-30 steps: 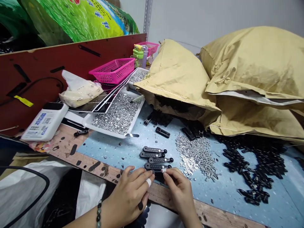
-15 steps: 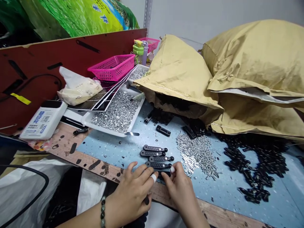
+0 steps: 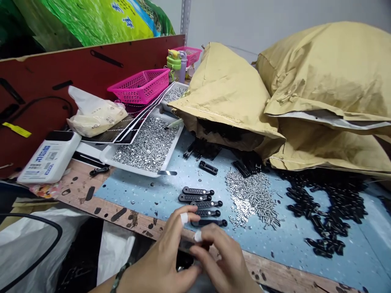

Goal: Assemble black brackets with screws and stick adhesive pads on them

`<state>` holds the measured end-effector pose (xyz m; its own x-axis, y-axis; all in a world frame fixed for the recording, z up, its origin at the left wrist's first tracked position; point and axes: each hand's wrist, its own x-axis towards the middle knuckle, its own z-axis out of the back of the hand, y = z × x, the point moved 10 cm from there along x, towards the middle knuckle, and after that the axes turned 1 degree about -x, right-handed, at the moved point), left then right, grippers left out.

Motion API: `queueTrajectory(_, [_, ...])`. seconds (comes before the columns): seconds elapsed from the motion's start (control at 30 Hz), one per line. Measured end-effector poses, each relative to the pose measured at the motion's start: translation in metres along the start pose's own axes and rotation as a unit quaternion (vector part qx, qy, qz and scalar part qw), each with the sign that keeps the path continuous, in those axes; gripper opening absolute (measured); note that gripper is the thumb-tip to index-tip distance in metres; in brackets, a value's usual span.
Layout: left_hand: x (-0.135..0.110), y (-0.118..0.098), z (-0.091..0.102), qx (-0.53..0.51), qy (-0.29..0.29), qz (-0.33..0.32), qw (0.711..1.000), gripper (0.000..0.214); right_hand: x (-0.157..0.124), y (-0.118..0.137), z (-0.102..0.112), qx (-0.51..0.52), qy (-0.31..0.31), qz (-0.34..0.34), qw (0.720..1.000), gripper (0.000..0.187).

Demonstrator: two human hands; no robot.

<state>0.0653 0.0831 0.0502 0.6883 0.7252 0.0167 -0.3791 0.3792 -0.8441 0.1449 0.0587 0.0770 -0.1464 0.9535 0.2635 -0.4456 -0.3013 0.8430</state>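
My left hand [image 3: 161, 256] and my right hand [image 3: 220, 256] are together low in the view, over the wooden edge of the bench, with a dark part [image 3: 186, 246] between them. It is blurred, so its shape is hard to make out. White tape wraps a finger on each hand. Just above my fingers, a row of black slotted bars [image 3: 198, 199] lies on the blue mat [image 3: 137, 191]. A loose pile of silver screws and nuts [image 3: 252, 199] lies to the right of them.
A white tray of silver nuts [image 3: 134, 167] stands beyond the bars, and a heap of black parts [image 3: 324, 207] covers the right of the mat. Tan paper sacks [image 3: 324, 73] bulge over the back. A pink basket [image 3: 139, 87] and a white box [image 3: 49, 158] stand further left.
Both hands have drawn back towards me, off the row of bars, and the dark part has come with them. The lowest bar now lies uncovered.
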Motion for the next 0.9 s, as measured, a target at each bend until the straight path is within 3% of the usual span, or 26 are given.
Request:
queueTrajectory(0.1, [-0.004,0.005,0.008,0.044,-0.032,-0.018,0.998,0.059,0.002,-0.040,0.006,0.091,-0.028,-0.140,0.985,0.003])
queueTrajectory(0.17, [-0.006,0.015,0.017,0.077,-0.063,-0.005,0.995,0.057,0.003,-0.063,0.014,0.165,-0.077,-0.213,0.960,0.007])
queueTrajectory(0.23, [-0.008,0.023,0.023,0.119,-0.078,0.002,0.990,0.056,0.003,-0.085,0.022,0.227,-0.129,-0.267,0.928,0.016])
queueTrajectory(0.3, [-0.008,0.022,0.019,0.181,-0.060,-0.030,0.981,0.053,0.003,-0.101,0.020,0.258,-0.137,-0.302,0.908,0.024])
queueTrajectory(0.5, [-0.008,0.015,-0.001,0.301,-0.019,-0.118,0.946,0.046,0.000,-0.122,0.010,0.219,-0.132,-0.317,0.913,0.026])
queueTrajectory(0.9, [-0.007,0.009,-0.001,0.299,-0.008,-0.120,0.947,0.053,0.000,-0.127,0.007,0.246,-0.141,-0.323,0.903,0.032])
